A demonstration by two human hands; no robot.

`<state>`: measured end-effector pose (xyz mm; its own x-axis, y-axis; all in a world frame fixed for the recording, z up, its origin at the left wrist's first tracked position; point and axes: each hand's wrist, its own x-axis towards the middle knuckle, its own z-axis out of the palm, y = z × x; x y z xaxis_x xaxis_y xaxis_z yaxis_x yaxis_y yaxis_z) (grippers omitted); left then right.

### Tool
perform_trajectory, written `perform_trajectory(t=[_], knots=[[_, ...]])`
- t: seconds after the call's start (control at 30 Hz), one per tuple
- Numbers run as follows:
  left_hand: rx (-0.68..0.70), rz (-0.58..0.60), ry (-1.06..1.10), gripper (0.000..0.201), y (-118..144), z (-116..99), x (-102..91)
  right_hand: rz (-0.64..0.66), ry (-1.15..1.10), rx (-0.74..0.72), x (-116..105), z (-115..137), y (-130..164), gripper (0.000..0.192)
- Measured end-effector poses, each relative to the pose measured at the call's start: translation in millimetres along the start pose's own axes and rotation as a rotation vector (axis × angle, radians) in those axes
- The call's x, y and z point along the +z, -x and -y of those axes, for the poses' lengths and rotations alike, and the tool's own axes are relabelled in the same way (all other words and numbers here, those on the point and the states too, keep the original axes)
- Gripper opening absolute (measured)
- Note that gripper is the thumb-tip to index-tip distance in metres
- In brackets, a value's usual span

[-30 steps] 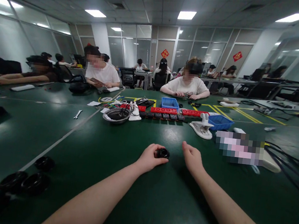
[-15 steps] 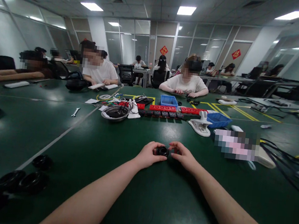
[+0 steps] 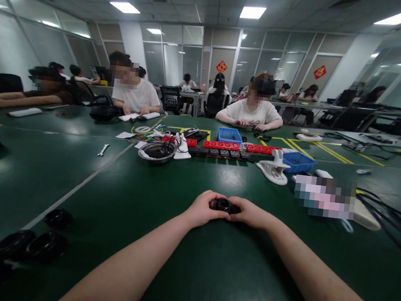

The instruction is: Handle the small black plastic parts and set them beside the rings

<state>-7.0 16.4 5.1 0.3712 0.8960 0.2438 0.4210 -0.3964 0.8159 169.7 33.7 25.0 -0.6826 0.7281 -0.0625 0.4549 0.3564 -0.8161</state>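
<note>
I keep my left hand (image 3: 203, 210) and right hand (image 3: 251, 213) both pinching the small black round plastic ring (image 3: 222, 204) (evenly), low over the dark green table (image 3: 208, 277).

Glossy black plastic ring (image 3: 223, 205); smooth green tabletop (image 3: 188, 255).

Ring (image 3: 223, 205) between hands, bowl (image 3: 157, 152) behind, on table (image 3: 175, 244)

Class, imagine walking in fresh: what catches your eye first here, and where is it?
Front and centre, the left hand and right hand grip a small black ring-shaped part above the dark green table. Beyond them runs a row of red power strips, and black round parts lie at lower left.
</note>
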Motion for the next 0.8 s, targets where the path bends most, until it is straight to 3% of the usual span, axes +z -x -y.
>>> perform_trajectory(t=[0.37,0.53,0.63,0.7,0.8], knots=[[-0.081,-0.091,-0.100,0.041,2,-9,8.7,-0.166,0.069,0.144,10,-11,0,0.029],[-0.140,-0.189,-0.191,0.039,5,-11,17.0,-0.363,0.342,0.220,26,-8,-2,0.030],[-0.166,-0.236,-0.196,0.039,5,-10,18.8,-0.485,0.527,0.261,38,-3,-2,0.021],[-0.148,-0.238,-0.180,0.038,5,-9,16.9,-0.517,0.579,0.251,43,1,-2,0.019],[-0.081,-0.134,-0.116,0.036,4,-8,9.6,-0.451,0.484,0.115,38,2,0,0.037]])
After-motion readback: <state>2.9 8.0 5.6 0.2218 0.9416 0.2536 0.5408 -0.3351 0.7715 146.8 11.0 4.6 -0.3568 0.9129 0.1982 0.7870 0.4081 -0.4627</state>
